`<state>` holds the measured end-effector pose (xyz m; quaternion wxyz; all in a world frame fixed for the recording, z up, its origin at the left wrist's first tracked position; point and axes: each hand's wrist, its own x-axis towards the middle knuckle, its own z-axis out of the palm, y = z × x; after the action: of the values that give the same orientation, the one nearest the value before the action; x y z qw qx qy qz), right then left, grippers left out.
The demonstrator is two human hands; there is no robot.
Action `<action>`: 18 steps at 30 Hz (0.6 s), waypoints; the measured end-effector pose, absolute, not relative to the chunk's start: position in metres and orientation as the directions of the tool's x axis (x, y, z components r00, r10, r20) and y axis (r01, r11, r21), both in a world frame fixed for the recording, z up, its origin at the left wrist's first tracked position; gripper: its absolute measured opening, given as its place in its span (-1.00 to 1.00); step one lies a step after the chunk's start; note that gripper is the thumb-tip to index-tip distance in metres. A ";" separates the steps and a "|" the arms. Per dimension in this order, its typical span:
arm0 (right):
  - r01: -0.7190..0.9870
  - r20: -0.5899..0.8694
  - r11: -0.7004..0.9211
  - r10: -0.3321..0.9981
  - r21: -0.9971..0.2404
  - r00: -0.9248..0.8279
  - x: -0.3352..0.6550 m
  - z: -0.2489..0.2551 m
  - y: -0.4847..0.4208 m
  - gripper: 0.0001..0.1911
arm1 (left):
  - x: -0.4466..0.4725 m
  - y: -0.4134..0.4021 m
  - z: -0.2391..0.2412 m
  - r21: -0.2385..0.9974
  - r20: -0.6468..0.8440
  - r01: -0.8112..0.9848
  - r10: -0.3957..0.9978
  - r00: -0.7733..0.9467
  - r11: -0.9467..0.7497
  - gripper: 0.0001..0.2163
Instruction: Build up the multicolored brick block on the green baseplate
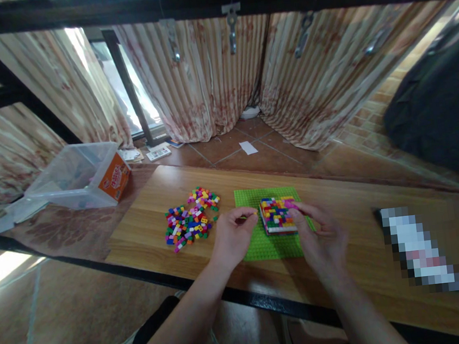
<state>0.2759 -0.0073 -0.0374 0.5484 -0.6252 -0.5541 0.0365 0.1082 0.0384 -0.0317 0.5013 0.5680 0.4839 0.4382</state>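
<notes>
A green baseplate (pixel 257 245) lies on the wooden table (pixel 353 224). On it stands a multicoloured block of stacked small bricks (pixel 277 214). My left hand (pixel 234 237) rests at the block's left side, fingers curled in a pinch near a small yellow brick at its corner. My right hand (pixel 322 239) is at the block's right side, fingers curled against its edge and a pink brick. A loose pile of small coloured bricks (pixel 191 220) lies left of the baseplate.
A clear plastic bin (pixel 72 177) with an orange box (pixel 115 177) stands on the floor at the left. A blurred-out object (pixel 420 250) lies on the table's right. Curtains hang behind, papers lie on the tiled floor.
</notes>
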 end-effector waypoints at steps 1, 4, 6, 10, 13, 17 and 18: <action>0.616 0.525 0.181 0.729 -0.767 0.439 0.279 -0.038 -0.007 -0.79 | 0.108 0.038 -0.031 0.990 0.018 0.135 0.988 0.155 -0.039 -0.86; 0.549 0.448 0.142 0.758 -0.823 0.475 0.284 -0.040 -0.005 -0.77 | 0.110 0.036 -0.028 0.978 0.034 0.196 0.983 0.183 -0.070 -0.86; 0.566 0.453 0.161 0.785 -0.808 0.422 0.283 -0.040 -0.006 -0.77 | 0.113 0.034 -0.027 0.969 0.047 0.231 0.979 0.200 -0.094 -0.86; 0.691 0.520 0.189 0.798 -0.698 0.306 0.274 -0.040 -0.008 -0.81 | 0.117 0.032 -0.027 0.925 0.110 0.331 0.966 0.236 -0.186 -0.85; 0.766 0.560 0.185 0.786 -0.616 0.261 0.266 -0.043 -0.011 -0.83 | 0.117 0.030 -0.027 0.898 0.127 0.377 0.955 0.268 -0.225 -0.83; 0.853 0.616 0.147 0.753 -0.501 0.232 0.257 -0.047 -0.013 -0.84 | 0.116 0.029 -0.028 0.892 0.127 0.386 0.950 0.285 -0.235 -0.82; 0.869 0.627 0.132 0.744 -0.477 0.231 0.256 -0.048 -0.013 -0.85 | 0.116 0.029 -0.028 0.893 0.132 0.382 0.949 0.286 -0.240 -0.82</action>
<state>0.2555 -0.0129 -0.0477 0.4322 -0.6547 -0.6159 -0.0723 0.1157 0.0293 -0.0280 0.3924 0.6995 0.4757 0.3613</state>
